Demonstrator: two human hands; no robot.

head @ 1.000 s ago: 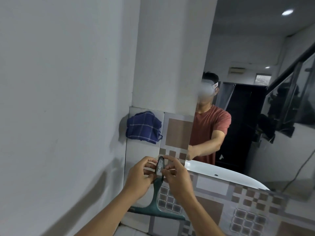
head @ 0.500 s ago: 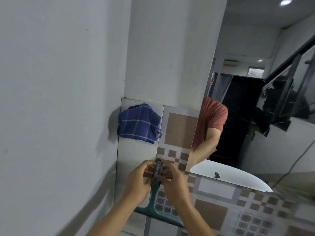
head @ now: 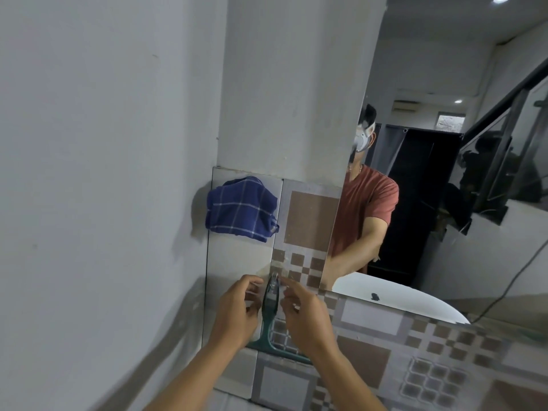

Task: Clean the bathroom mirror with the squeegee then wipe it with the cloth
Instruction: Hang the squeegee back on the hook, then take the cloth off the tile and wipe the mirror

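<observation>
Hands meet at the top of the dark green plastic squeegee (head: pixel 271 310), which stands upright against the brown-and-grey patterned tile wall (head: pixel 367 354), blade end down. Left hand (head: pixel 237 312) curls loosely just left of the handle, fingers half bent; right hand (head: pixel 305 315) pinches at the handle top with thumb and forefinger. Cannot tell if the left hand actually grips it. Blue checked cloth (head: pixel 241 207) hangs on the tile above and left, well apart from both hands. Versus half a second ago: hands and squeegee in the same spot, fingers slightly looser, reflected person's head back in view. Frameless bathroom mirror (head: pixel 444 173) sits to the right, showing red shirt, white basin rim, dark doorway, stair rail. Plain white wall (head: pixel 103 173) left.
</observation>
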